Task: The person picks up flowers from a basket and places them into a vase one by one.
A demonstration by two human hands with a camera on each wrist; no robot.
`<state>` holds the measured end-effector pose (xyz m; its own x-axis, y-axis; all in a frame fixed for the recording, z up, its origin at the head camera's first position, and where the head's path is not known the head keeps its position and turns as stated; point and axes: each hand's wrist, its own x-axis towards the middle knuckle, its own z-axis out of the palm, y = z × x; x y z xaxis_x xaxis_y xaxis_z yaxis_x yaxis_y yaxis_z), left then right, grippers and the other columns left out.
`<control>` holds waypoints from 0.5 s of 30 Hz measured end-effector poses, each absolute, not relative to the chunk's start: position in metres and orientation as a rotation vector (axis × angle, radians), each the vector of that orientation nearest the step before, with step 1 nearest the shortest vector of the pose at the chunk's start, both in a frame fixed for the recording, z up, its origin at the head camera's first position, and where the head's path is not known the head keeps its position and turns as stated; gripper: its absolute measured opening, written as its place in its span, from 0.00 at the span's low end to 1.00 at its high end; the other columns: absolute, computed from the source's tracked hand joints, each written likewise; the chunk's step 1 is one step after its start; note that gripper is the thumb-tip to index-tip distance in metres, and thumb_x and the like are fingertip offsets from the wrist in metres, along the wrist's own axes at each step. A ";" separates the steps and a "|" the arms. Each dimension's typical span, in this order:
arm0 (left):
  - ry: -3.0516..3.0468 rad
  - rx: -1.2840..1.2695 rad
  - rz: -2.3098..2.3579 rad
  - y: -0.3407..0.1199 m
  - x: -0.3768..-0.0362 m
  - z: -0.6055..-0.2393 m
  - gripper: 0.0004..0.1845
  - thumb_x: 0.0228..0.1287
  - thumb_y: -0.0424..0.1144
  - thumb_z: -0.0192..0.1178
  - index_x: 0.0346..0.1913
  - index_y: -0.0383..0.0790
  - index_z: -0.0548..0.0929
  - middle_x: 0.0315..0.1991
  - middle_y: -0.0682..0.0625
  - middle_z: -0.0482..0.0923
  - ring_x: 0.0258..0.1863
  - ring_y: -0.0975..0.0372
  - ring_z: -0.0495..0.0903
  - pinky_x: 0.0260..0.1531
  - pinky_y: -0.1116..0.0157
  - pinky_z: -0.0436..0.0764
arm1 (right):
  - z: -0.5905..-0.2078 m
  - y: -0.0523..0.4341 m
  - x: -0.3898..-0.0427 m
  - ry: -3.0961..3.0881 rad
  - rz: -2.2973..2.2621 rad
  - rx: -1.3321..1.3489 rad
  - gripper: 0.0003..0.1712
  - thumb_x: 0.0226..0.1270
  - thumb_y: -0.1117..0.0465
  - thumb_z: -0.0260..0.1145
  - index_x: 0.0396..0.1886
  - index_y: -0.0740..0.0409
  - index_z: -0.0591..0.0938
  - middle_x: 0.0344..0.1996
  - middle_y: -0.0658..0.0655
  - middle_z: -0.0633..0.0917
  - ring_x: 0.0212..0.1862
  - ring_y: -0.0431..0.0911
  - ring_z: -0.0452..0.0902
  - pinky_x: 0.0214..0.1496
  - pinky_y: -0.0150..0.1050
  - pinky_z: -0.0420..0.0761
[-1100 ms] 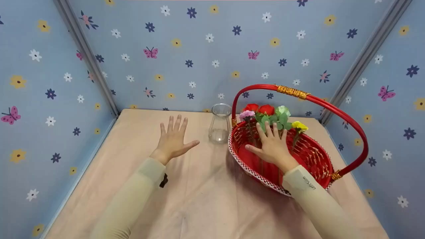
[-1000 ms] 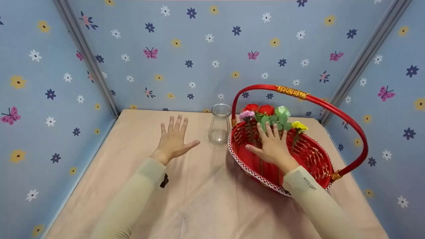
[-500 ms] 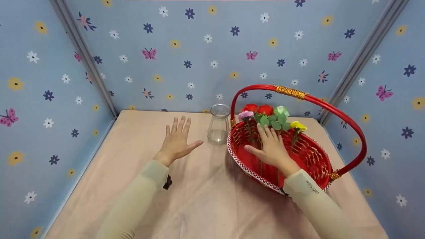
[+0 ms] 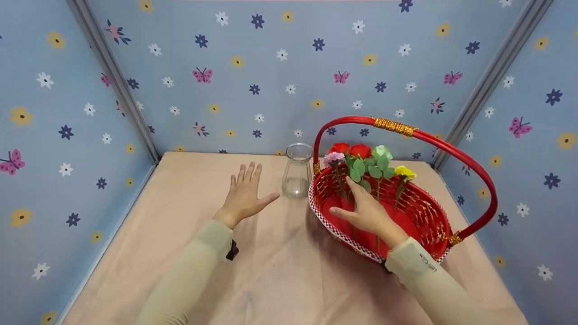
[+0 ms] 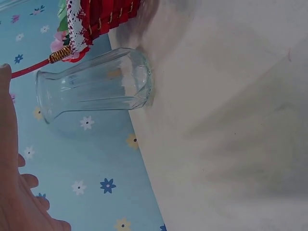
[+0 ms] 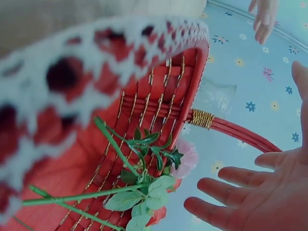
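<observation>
My left hand (image 4: 244, 198) is held over the table with straight fingers and the thumb spread, holding nothing. Just to its right stands an upright clear glass vase (image 4: 297, 174), which lies sideways across the left wrist view. Above the red woven basket (image 4: 417, 216) hovers my right hand (image 4: 372, 214), fingers extended and thumb apart, nothing in it. Artificial flowers lean on the basket's far wall: red roses (image 4: 360, 151), a pink carnation (image 4: 334, 158), a pale green flower (image 4: 382, 152) and a yellow flower (image 4: 405, 173). Their green stems (image 6: 86, 195) reach down inside, partly hidden by my right hand.
The basket's tall red handle (image 4: 469, 162) arches over its right and back. A peach cloth (image 4: 189, 180) covers the table. Blue flower-patterned panels (image 4: 253, 63) enclose it at the back and both sides, with grey posts (image 4: 113, 76) at the corners.
My left hand has shifted slightly right, towards the vase. The right hand has turned, its fingers drawing closer together and lower in the basket. The head view has shifted a little.
</observation>
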<state>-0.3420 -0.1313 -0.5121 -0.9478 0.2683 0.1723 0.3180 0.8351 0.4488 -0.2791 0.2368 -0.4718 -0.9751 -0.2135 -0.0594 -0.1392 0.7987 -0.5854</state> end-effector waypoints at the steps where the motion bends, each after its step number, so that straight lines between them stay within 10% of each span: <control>1: -2.914 -0.465 -0.736 -0.131 -0.342 -0.513 0.60 0.71 0.74 0.58 0.89 0.39 0.47 0.90 0.38 0.43 0.90 0.40 0.36 0.86 0.32 0.41 | -0.473 0.236 -0.278 2.852 -0.928 -0.280 0.69 0.64 0.22 0.71 0.92 0.42 0.47 0.88 0.62 0.57 0.86 0.66 0.56 0.83 0.73 0.61; 15: -2.865 -0.524 -0.883 -0.123 -0.347 -0.513 0.57 0.72 0.65 0.66 0.88 0.35 0.52 0.88 0.33 0.49 0.88 0.37 0.44 0.85 0.33 0.49 | -0.496 0.224 -0.266 2.758 -1.152 -0.355 0.54 0.66 0.44 0.81 0.85 0.53 0.65 0.72 0.66 0.80 0.73 0.61 0.77 0.76 0.63 0.78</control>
<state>-0.3475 -0.1233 -0.5127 -0.9359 0.2951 0.1922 0.3521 0.7729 0.5279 -0.2658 0.2239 -0.4960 -0.9637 -0.2653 -0.0302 -0.1649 0.6805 -0.7140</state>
